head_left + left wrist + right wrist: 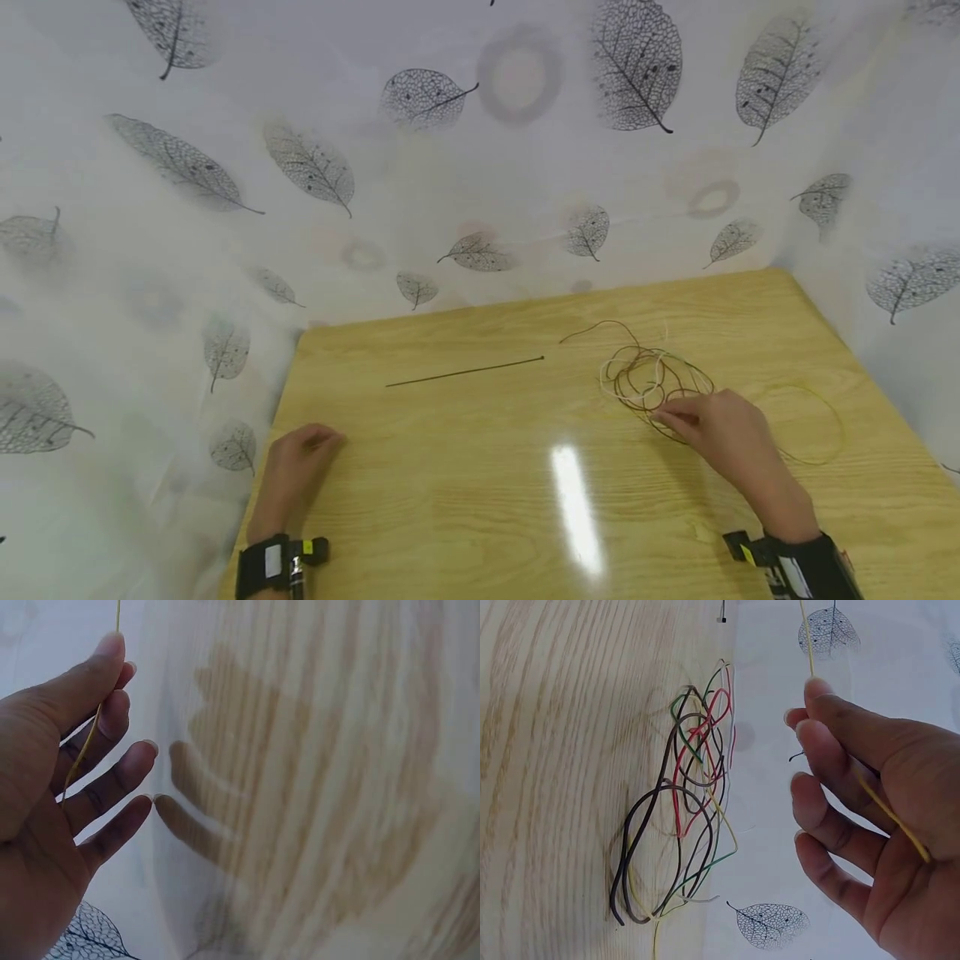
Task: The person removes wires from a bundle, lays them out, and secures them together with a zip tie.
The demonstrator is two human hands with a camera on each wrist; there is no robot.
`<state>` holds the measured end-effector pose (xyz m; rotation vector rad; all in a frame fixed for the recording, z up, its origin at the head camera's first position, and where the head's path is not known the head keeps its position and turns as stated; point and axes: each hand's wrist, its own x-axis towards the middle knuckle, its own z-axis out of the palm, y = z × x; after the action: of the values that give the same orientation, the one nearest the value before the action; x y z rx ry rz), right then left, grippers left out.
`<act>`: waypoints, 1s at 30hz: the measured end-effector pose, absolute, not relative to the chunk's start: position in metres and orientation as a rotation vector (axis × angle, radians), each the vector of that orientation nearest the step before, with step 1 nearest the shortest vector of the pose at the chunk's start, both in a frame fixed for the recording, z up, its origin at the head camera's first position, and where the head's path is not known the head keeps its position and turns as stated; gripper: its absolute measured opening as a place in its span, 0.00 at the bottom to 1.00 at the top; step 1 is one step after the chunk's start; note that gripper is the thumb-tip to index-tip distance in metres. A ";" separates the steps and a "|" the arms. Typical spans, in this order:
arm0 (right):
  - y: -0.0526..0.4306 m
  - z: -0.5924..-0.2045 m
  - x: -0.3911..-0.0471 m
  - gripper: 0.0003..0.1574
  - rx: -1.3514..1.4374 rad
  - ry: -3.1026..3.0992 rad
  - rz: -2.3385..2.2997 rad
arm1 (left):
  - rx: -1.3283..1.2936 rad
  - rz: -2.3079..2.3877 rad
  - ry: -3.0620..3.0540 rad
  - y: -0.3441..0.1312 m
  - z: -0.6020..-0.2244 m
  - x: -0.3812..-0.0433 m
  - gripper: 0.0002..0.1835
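Note:
My left hand [296, 462] is at the left side of the table, pinching a thin yellow wire [94, 731] between thumb and index finger; the other fingers are loosely bent. At the right, my right hand [727, 433] pinches a yellow wire [808, 637] too, and a length of it crosses the palm. Whether both hold one wire cannot be told, as the stretch between them hardly shows against the wood. Just beyond the right hand lies a loose tangle of wires [679, 802] in black, red, green, white and yellow. A yellow loop [840, 425] lies right of that hand.
A thin black cable tie [465, 372] with a small head lies across the wood-grain table [450, 500] between the hands, farther back. White leaf-print sheeting [517, 167] rises behind the table and along both sides. A light glare [576, 508] shows near the front.

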<state>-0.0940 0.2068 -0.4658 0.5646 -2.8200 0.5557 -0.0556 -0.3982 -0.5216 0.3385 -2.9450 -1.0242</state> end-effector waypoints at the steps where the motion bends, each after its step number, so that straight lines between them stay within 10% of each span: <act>1: 0.207 -0.466 -0.093 0.08 0.566 -2.862 0.574 | 0.333 -1.020 -2.937 -0.400 -0.522 -0.055 0.13; 30: 0.218 -0.486 -0.071 0.06 0.600 -3.101 0.666 | 0.212 -0.938 -2.988 -0.405 -0.520 -0.049 0.09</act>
<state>-0.0714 0.2177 -0.4858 0.6001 -3.1013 0.6661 -0.0489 -0.4050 -0.5200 0.2125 -2.9882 -0.9385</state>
